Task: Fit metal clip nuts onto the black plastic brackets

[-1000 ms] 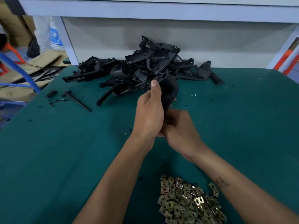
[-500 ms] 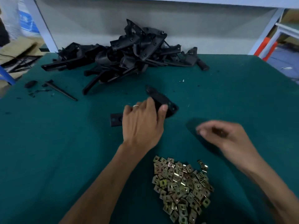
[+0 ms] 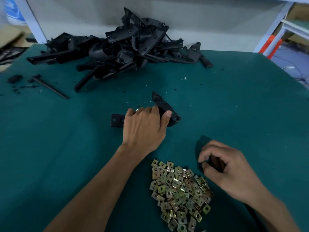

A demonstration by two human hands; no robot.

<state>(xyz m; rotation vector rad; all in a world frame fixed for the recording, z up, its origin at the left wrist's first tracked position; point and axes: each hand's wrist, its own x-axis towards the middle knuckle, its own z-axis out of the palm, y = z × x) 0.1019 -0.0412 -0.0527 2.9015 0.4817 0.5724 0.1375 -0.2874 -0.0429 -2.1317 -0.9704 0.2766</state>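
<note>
Bracket (image 3: pixel 164 108) mid-frame gripped by left hand (image 3: pixel 144 129); right hand (image 3: pixel 222 166), fingers curled and prob empty, near nuts (image 3: pixel 180 193). Could grab two nuts, or bracket slips w/ a loose grip.

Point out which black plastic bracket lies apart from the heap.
The black plastic bracket under the left hand, alone on the green mat; the others are heaped in the bracket pile by the back wall.

A factory assembly bench: green work mat (image 3: pixel 50 156) across the frame, a heap of black plastic brackets (image 3: pixel 127 46) upper centre, a pile of brass-coloured clip nuts (image 3: pixel 180 190) at the bottom, pale metal frame posts (image 3: pixel 274 25) upper right, cardboard (image 3: pixel 10 39) upper left.
</note>
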